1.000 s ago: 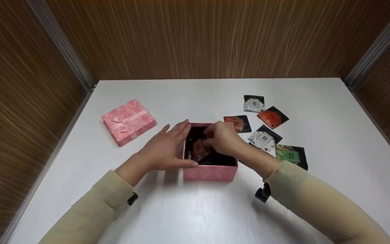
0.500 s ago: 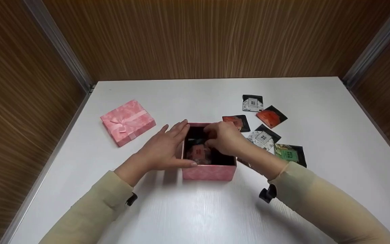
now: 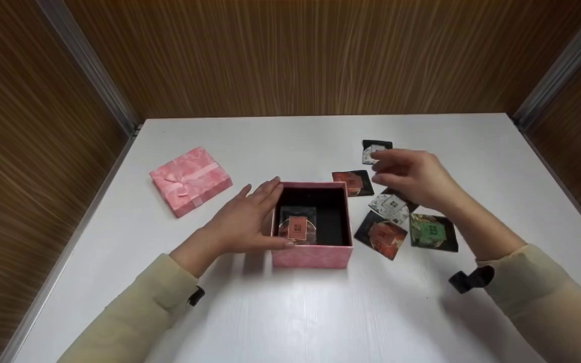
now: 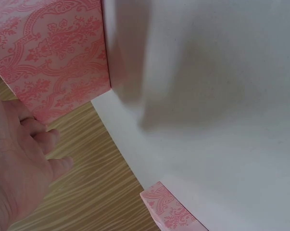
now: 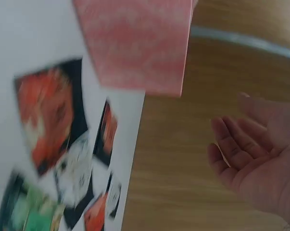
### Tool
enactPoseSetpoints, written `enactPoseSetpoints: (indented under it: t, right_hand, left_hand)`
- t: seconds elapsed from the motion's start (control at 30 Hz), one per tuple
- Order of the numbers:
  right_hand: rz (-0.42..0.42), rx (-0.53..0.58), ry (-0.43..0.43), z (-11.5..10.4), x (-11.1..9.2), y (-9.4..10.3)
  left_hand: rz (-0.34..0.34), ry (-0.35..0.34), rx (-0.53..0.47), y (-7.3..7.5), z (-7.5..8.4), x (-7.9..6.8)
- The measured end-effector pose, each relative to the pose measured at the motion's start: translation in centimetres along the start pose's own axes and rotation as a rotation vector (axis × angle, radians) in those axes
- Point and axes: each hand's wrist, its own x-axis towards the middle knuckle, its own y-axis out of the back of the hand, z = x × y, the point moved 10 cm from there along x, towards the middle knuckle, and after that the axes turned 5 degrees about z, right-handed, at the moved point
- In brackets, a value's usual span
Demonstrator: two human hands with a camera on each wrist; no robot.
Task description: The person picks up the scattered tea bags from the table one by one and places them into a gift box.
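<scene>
A pink patterned gift box [image 3: 313, 258] stands without its lid, its inside black. One red-labelled sachet [image 3: 298, 229] lies in its left front part. My left hand [image 3: 240, 222] rests against the box's left wall with straight fingers, the thumb over the front rim. Above the loose sachets to the right hovers my right hand [image 3: 424, 179], fingers loosely bent and holding nothing, as the right wrist view also shows. Below or near it lie a red sachet [image 3: 382, 236], a white patterned sachet [image 3: 391, 206], a green sachet [image 3: 432, 232] and a white sachet [image 3: 369, 153].
The pink box lid [image 3: 192, 181] with a ribbon bow lies at the left on the white table [image 3: 290, 312]. Another red sachet [image 3: 353, 182] lies by the box's back right corner. A wood-grain panel [image 3: 290, 60] closes off the back.
My right hand has left the inside of the box and moved right, over the loose sachets. The red-labelled sachet now lies released in the box. My left hand has stayed in place.
</scene>
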Motion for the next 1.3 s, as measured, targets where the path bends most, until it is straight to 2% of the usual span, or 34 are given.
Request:
enactPoseSetpoints:
  t: [0.1,0.23,0.4,0.53,0.7,1.0,1.3]
  right_hand:
    - [0.010,-0.032,-0.028,3.2,-0.7,2.2]
    - [-0.029,-0.062,-0.070,7.7,-2.1,3.9]
    - [-0.170,-0.100,-0.150,12.7,-4.2,3.9]
    - [-0.260,-0.126,-0.209,15.4,-5.5,3.2]
    - [-0.328,-0.074,-0.254,17.2,-6.4,2.4]
    - [-0.401,0.010,-0.325,18.8,-7.3,1.5]
    - [-0.395,0.034,-0.292,18.9,-7.6,1.1]
  left_hand:
    - [0.005,-0.004,-0.001,0.1,0.1,0.0]
    - [0.003,-0.008,0.005,0.1,0.2,0.0]
    - [-0.003,-0.005,0.002,0.1,0.2,0.0]
    - [-0.007,0.001,-0.004,0.1,0.2,0.0]
    - [-0.005,0.002,-0.011,0.1,0.1,0.1]
    - [-0.002,0.007,-0.014,0.0,0.1,0.1]
    - [0.003,0.006,-0.007,0.1,0.1,0.1]
